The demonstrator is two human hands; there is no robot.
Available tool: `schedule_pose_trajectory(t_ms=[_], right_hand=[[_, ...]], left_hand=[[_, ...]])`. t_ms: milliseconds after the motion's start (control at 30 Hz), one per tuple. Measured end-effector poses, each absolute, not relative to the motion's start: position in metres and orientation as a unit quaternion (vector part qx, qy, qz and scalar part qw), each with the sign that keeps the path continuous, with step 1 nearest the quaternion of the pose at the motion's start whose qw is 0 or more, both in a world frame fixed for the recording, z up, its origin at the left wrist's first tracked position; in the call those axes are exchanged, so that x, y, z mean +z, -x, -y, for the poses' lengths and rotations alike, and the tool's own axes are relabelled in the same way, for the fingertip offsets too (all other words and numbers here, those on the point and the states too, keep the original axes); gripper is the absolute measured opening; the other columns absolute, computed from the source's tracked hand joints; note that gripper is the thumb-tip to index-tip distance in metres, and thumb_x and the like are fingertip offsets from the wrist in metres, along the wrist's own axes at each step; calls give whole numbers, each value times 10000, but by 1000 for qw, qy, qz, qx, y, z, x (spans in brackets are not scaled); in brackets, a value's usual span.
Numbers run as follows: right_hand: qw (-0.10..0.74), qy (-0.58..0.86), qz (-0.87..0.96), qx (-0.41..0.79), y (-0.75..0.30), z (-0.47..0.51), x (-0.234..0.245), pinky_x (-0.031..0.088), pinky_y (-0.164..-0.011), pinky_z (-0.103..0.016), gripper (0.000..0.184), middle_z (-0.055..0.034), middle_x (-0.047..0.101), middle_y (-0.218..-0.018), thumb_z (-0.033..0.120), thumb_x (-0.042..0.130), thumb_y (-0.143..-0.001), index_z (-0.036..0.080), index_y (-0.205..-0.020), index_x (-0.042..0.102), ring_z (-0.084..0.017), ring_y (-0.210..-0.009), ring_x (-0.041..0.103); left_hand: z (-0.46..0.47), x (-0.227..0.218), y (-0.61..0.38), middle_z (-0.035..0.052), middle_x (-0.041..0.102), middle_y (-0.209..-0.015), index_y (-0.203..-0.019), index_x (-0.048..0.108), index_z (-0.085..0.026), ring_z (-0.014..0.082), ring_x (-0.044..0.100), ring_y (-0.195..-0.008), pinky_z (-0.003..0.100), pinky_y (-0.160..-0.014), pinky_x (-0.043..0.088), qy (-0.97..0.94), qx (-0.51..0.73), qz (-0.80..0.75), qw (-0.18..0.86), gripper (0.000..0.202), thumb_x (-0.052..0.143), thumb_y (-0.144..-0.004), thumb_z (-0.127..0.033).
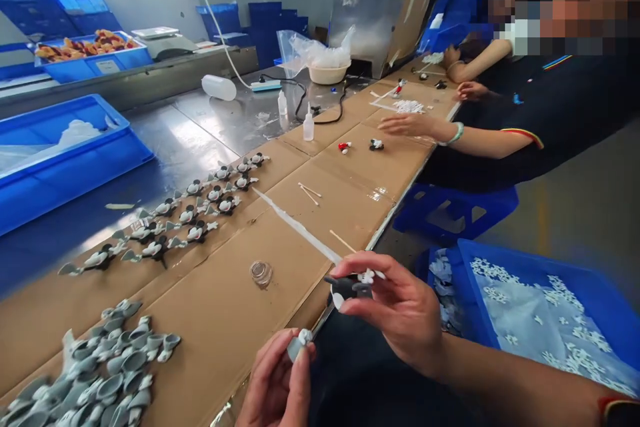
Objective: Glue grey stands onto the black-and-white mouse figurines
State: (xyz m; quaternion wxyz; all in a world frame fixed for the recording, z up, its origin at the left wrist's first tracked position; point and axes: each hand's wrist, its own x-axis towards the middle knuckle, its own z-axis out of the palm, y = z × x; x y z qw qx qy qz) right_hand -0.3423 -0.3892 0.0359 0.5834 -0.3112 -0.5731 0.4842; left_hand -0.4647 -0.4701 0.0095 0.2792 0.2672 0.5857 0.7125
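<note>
My left hand (280, 380) pinches a small grey cup-shaped piece with a white glove-like end (299, 344) between thumb and fingertip, near the table's front edge. Just right of it and higher, my right hand (400, 313) is closed on a black-and-white mouse figure head (349, 290), held tilted. A thin wooden cotton swab (342, 241) runs behind the right index finger, and a white tip shows beyond it. Fingers partly cover the head. On the cardboard to the left lie a heap of similar grey pieces (107, 373) and rows of assembled mouse figures (187, 215).
Cardboard (220, 307) covers the worktable. On it are a clear round lid (261, 273), two cotton swabs (310, 193) and a dropper bottle (309, 127). A blue bin of white parts (550, 313) stands low at right. A co-worker's hand (410, 125) reaches in beyond.
</note>
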Motion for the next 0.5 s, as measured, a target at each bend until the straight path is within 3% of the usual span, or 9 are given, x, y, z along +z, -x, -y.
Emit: schedule_pose_trajectory(t_ms=[233, 367, 500], right_hand=[[575, 292, 625, 439, 357, 407, 32, 544, -767, -265, 338, -9, 692, -942, 278, 784, -816, 291, -1120, 638, -149, -869, 638], [573, 254, 652, 426, 356, 408, 35, 572, -795, -292, 388, -21, 701, -977, 252, 787, -808, 292, -1158, 625, -158, -885, 649], [560, 225, 689, 402, 354, 406, 38, 587, -817, -322, 435, -31, 709, -979, 244, 776, -817, 307, -1213, 605, -173, -896, 666]], left_hand=[[476, 12, 465, 20, 698, -930, -929, 722, -183, 121, 684, -780, 173, -693, 587, -349, 723, -570, 177, 159, 745, -772, -170], [476, 13, 466, 22, 688, -946, -996, 695, -173, 111, 666, -817, 166, -707, 582, -403, 724, -543, 141, 256, 688, -780, -35], [478, 11, 470, 38, 698, -950, -993, 691, -144, 125, 665, -822, 182, -706, 575, -442, 699, -551, 114, 264, 688, -768, -6]])
